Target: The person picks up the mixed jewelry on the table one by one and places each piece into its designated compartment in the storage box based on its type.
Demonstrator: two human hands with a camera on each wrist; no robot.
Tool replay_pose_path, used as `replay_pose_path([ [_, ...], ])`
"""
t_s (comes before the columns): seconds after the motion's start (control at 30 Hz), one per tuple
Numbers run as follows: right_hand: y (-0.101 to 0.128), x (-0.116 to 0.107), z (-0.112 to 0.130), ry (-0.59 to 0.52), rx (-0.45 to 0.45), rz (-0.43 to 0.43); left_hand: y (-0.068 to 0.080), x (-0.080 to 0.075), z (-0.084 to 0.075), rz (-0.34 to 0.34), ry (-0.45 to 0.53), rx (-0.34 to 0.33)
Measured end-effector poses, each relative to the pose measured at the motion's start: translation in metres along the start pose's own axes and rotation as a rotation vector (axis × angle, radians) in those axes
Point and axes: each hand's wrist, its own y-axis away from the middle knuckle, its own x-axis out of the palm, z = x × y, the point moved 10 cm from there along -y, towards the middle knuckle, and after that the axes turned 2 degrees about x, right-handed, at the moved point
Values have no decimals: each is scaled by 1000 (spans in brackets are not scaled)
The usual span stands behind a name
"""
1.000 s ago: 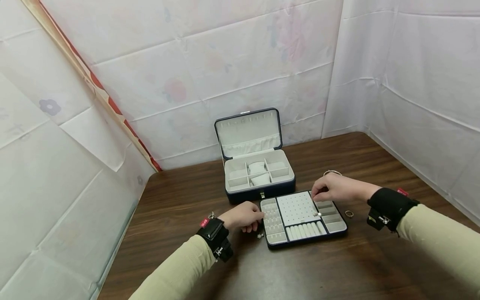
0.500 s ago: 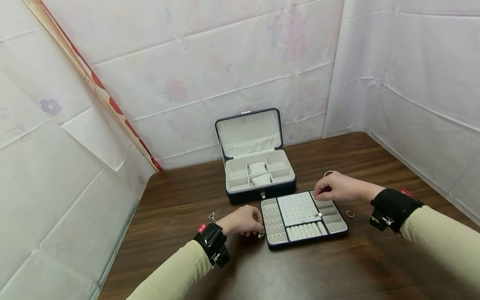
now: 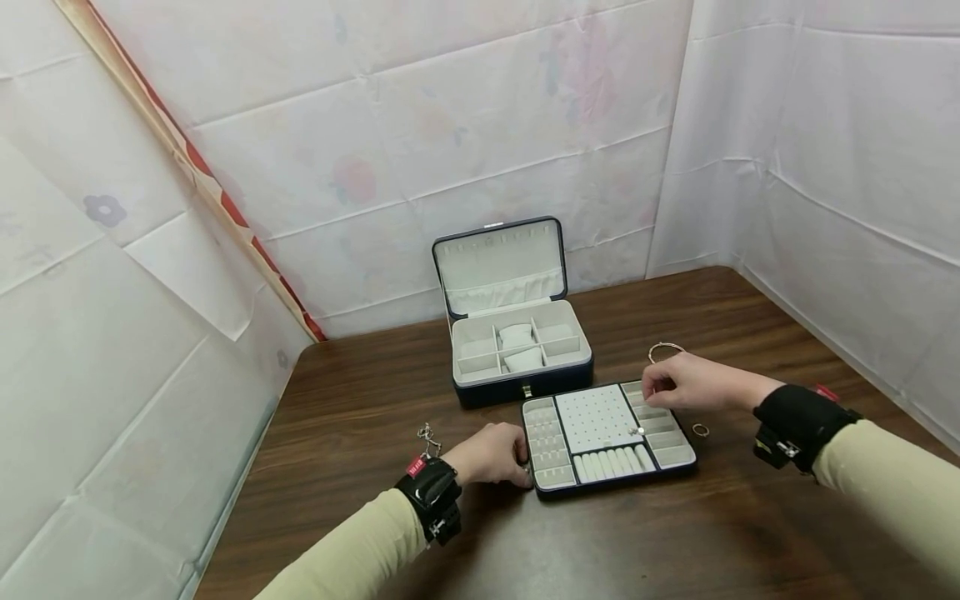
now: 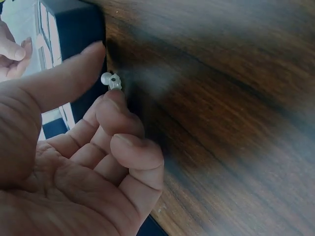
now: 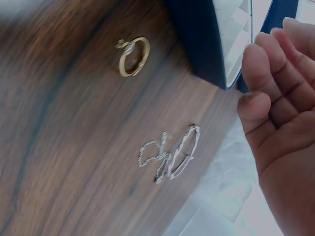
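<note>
I am watching my left hand [image 3: 491,454] working at the near left corner of the tray [image 3: 678,468], thumb and forefinger pinching a small pale earring [image 4: 111,80] just beside the tray's dark wall, the other fingers curled under. My right hand [image 3: 686,382] is hovering over the tray's far right compartments, fingers loosely bent and together; I cannot tell whether they are holding anything. As I judge it, the sorting is barely begun: one silver piece [image 3: 638,431] is sitting on the stud panel, while a gold ring [image 5: 133,56], a silver bangle [image 5: 172,156] and a chain [image 3: 427,436] are lying on the table [image 3: 360,400] (all clear of the tray). The open jewellery box [image 3: 517,333] behind is showing no jewellery that I can make out.
</note>
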Motion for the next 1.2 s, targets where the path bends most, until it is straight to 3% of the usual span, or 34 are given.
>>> replay_pose_path([
  [0.13, 4, 3, -10, -53, 66, 14, -1, -1, -2, -32, -80, 29],
  [0.33, 10, 12, -25, -128, 166, 44, -3, 0, -3, -45, -123, 42],
  [0.8, 12, 26, -27, -122, 119, 72, 1, -2, -7, -52, -168, 28],
  [1.2, 12, 31, -35, -166, 213, 96, 6, -17, -6, -89, -156, 70],
])
